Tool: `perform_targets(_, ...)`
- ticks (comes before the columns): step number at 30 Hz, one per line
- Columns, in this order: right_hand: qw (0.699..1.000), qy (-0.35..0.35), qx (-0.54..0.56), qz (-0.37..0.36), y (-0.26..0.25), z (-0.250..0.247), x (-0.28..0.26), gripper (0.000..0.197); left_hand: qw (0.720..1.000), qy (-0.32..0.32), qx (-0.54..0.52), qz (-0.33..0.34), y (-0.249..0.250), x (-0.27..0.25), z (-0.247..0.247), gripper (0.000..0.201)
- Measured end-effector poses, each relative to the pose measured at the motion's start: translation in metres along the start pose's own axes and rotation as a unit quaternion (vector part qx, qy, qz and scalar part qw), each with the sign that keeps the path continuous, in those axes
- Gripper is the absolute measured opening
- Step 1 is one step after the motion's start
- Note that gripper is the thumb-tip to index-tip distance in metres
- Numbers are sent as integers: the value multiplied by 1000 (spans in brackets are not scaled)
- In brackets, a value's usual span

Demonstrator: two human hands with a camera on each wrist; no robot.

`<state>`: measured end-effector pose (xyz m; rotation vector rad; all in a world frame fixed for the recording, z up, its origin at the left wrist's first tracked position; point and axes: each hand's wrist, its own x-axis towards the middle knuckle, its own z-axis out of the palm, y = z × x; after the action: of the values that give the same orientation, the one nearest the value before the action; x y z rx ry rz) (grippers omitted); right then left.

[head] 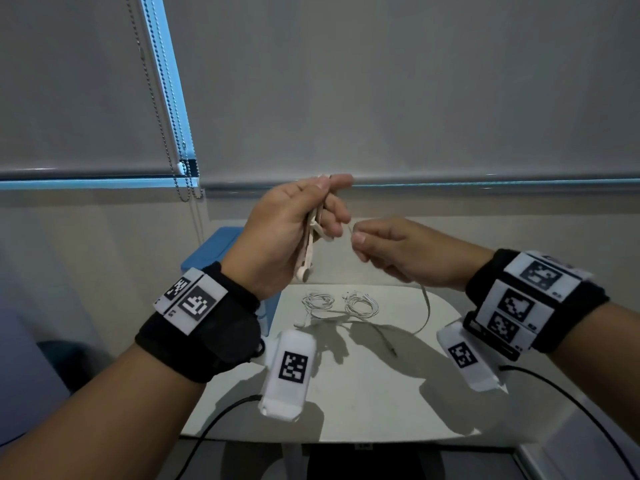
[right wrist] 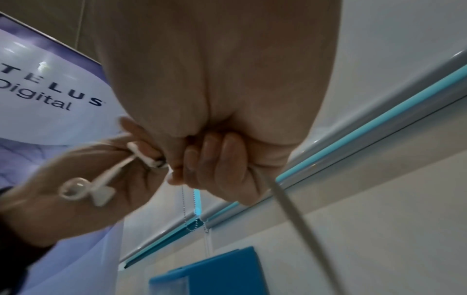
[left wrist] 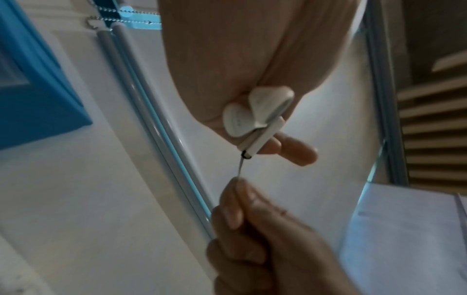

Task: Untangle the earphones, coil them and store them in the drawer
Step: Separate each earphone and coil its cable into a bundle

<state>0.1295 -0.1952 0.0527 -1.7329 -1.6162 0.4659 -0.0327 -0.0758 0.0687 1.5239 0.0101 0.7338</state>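
Both hands hang mid-frame above a pale desk (head: 398, 403): left hand (head: 284, 233) grips earphones (head: 308, 261), right hand (head: 398, 251) pinches their cord (head: 424, 306). More coils (head: 341, 304) lie below. Blinds (head: 381, 81) fill the top; a blue box (head: 211, 251) sits left.

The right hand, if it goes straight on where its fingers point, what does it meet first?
Most likely the left hand holding the earbuds; the right hand points leftward at it, a small gap apart, though depth is unclear.

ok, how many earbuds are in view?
3 earbuds. Two held in the left hand, side by side; one lies on the table beside the loose cable tangle. More may be hidden in that tangle.
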Motion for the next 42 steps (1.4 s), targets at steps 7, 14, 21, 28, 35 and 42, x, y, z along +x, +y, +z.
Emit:
perform_targets(7,996,-70,-29,-40,-35,-7,-9,31,985,60,156,48,-11,-5,9,30)
perform_targets(14,997,18,0,-76,-55,-41,-13,30,958,-15,280,58,-7,-4,7,32)
perform_targets(21,985,143,-41,-83,-29,-35,8,35,987,-63,149,22,-1,0,5,38)
perform_targets(28,998,53,29,-18,-6,0,9,37,998,-16,43,33,9,4,5,38)
perform_targets(35,998,-49,-3,-27,-39,4,-6,35,993,86,69,41,3,7,4,26)
perform_targets(42,995,10,-66,-79,-65,-28,-7,33,947,5,312,74,1,2,7,33)
